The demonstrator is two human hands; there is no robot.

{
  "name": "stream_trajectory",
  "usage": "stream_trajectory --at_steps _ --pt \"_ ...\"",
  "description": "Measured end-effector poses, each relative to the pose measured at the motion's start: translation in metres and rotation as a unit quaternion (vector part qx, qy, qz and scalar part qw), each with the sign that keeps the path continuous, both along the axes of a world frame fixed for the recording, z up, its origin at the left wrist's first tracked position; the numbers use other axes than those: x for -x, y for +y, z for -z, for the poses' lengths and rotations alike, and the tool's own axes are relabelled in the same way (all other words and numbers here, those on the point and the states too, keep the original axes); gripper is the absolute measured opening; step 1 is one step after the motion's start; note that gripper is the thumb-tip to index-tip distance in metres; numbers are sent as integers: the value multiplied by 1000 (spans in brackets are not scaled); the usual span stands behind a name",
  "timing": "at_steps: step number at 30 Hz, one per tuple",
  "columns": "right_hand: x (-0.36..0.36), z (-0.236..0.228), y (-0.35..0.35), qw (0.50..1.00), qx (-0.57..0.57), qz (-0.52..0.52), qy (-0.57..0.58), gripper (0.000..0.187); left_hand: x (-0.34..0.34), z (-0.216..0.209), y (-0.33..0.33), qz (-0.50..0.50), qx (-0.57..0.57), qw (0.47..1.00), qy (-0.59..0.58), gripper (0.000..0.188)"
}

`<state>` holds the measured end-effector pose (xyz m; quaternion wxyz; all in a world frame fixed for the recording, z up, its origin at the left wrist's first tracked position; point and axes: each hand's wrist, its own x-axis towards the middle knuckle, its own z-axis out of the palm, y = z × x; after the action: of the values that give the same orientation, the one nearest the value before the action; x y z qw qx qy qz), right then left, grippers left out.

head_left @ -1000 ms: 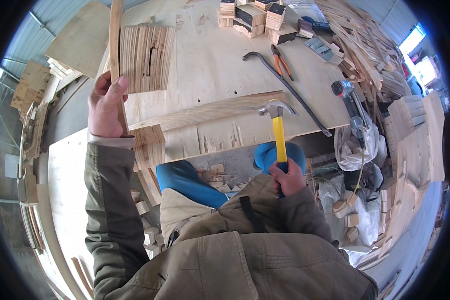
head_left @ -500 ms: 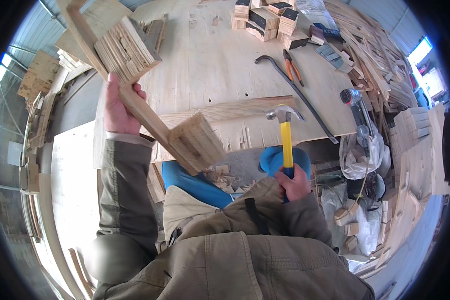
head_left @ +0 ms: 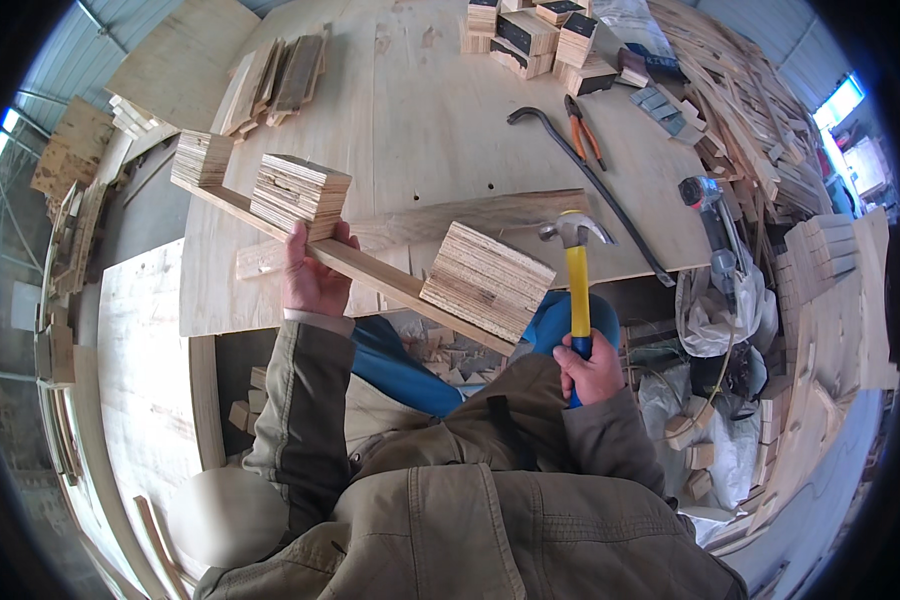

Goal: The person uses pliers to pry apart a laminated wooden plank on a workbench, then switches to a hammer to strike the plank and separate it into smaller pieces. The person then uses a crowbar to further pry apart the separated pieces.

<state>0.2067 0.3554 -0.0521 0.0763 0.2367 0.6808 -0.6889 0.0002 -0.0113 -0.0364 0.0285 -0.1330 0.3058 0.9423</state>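
My left hand (head_left: pixel 312 277) grips a wooden slat (head_left: pixel 370 272) that carries three plywood blocks: one at its far left end (head_left: pixel 202 157), one in the middle (head_left: pixel 300 192) just above my fingers, and one at the near right end (head_left: pixel 485 278). The slat hangs tilted above the plywood bench (head_left: pixel 420 110), lower on the right. My right hand (head_left: pixel 592 368) holds a claw hammer (head_left: pixel 576 270) by its yellow and blue handle, head up, just right of the near block.
On the bench lie a black pry bar (head_left: pixel 590 180), orange-handled pliers (head_left: pixel 582 125) and stacked plywood blocks (head_left: pixel 540 35). A power tool (head_left: pixel 710 210) sits at the bench's right edge. Wood strips pile up at the right, loose boards at the left.
My left hand has swung the slat with its blocks down from nearly upright to a low tilt across the bench. The hammer has stayed almost still in my right hand.
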Motion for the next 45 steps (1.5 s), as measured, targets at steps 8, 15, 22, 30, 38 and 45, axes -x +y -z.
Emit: stream_trajectory --at_steps 8,15,22,30,38,45 --pt "3 -4 -4 1000 -2 7 -7 17 -12 12 4 -46 17 997 -56 53" --pt "2 -3 -1 998 47 -24 -24 16 -49 17 -15 -47 15 998 -37 55" --pt "10 -6 2 976 194 -78 -65 17 -90 20 -29 -67 -5 996 -57 56" --pt "27 0 -10 920 361 -87 -128 20 -118 28 -39 -92 -27 993 -70 58" --pt "74 0 -34 938 321 -94 -94 28 -129 34 -46 -90 -20 990 -109 53" --pt "132 -20 -17 951 276 -119 -69 39 -130 35 -52 -76 4 988 -133 56"
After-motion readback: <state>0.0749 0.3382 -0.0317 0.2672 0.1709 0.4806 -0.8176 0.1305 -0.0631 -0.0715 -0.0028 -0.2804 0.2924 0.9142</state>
